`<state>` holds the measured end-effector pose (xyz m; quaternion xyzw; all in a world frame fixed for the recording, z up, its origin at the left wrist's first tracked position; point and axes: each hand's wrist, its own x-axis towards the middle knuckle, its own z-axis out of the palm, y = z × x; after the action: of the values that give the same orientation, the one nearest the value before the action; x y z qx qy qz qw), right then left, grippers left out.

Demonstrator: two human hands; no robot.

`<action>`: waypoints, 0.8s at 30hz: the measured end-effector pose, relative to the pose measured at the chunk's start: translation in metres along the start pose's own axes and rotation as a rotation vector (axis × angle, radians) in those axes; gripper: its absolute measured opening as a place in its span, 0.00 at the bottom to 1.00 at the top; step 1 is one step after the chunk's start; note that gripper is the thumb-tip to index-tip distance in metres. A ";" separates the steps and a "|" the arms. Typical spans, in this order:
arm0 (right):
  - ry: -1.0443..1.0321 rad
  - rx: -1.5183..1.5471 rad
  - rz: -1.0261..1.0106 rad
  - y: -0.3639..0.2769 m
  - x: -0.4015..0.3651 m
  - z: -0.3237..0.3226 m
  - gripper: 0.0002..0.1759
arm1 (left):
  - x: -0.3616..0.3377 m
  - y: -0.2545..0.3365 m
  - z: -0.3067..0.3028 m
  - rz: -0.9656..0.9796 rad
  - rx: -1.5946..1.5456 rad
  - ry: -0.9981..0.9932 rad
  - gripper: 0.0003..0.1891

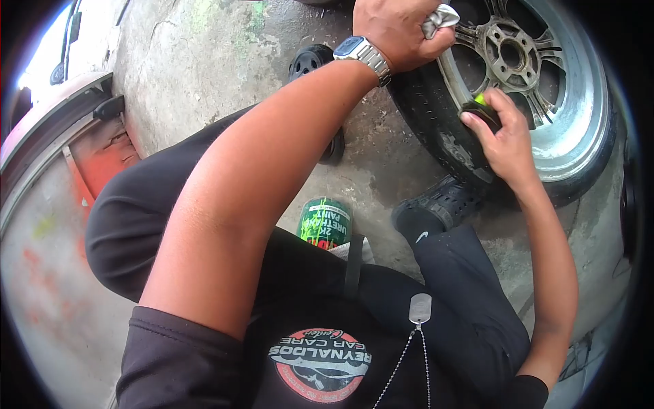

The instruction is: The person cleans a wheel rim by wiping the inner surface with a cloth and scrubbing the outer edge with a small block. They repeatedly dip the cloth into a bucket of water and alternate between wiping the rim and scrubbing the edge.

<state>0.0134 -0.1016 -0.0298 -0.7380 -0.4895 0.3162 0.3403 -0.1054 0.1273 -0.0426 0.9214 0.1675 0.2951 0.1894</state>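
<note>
My left hand (398, 31), with a metal-band watch on its wrist, is closed around a crumpled whitish-grey rag (441, 20) at the upper edge of the wheel. My right hand (509, 140) pinches a dark pad with a yellow-green part (481, 100) against the near edge of the rim. The alloy wheel (512, 56) has a bare, worn hub and spokes and a shiny silver inner barrel. Around it is a black tire (439, 129). My right fingers partly cover the pad, so its full shape is hidden.
A green paint can (325, 221) stands on the stained concrete floor (204, 61) between my legs. My shoe (439, 204) is close to the tire. A black wheel-like part (312, 61) lies beyond my left forearm. A paint-marked panel (54, 252) is at left.
</note>
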 end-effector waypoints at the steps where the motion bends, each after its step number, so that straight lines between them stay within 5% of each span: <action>1: 0.002 -0.032 0.018 0.003 -0.009 -0.005 0.15 | 0.000 -0.001 0.000 0.010 -0.013 0.002 0.15; 8: 0.118 -0.131 0.035 0.012 -0.044 -0.030 0.13 | -0.001 0.001 0.002 -0.002 0.004 0.002 0.15; 10: 0.029 0.053 0.085 0.003 -0.029 -0.024 0.12 | -0.001 0.001 0.001 -0.005 0.007 -0.002 0.15; 14: -0.140 -0.109 0.011 0.031 -0.050 -0.059 0.13 | -0.001 -0.003 0.003 0.006 -0.008 -0.012 0.14; 24: -0.176 0.117 0.074 0.035 -0.022 -0.028 0.16 | 0.001 -0.001 0.002 0.020 0.005 -0.017 0.14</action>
<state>0.0468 -0.1380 -0.0391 -0.7037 -0.4707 0.4201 0.3266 -0.1035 0.1279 -0.0445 0.9260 0.1574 0.2886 0.1857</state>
